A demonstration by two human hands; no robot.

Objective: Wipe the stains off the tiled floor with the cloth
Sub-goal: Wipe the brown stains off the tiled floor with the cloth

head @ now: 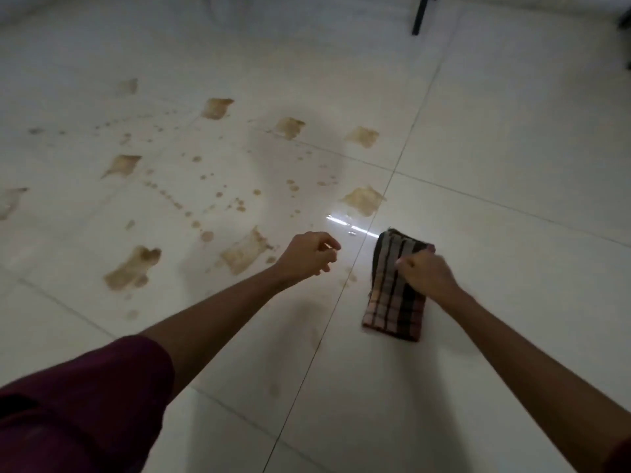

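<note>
A folded checked cloth (392, 302), dark with pale stripes, lies on the white tiled floor (512, 165) right of centre. My right hand (426, 271) is closed on its upper part and covers some of it. My left hand (307, 256) hovers just left of the cloth, fingers loosely curled and apart, holding nothing. Brown stains mark the tiles: a patch (363, 200) just beyond the cloth, a smear (244, 251) left of my left hand, a larger blotch (131, 268) further left, and several patches and drops behind.
A dark furniture leg (420, 15) stands at the far top right. A wet glint (345, 224) shines on the tile between the hands. Grout lines cross the floor. My maroon sleeve (78, 404) fills the lower left.
</note>
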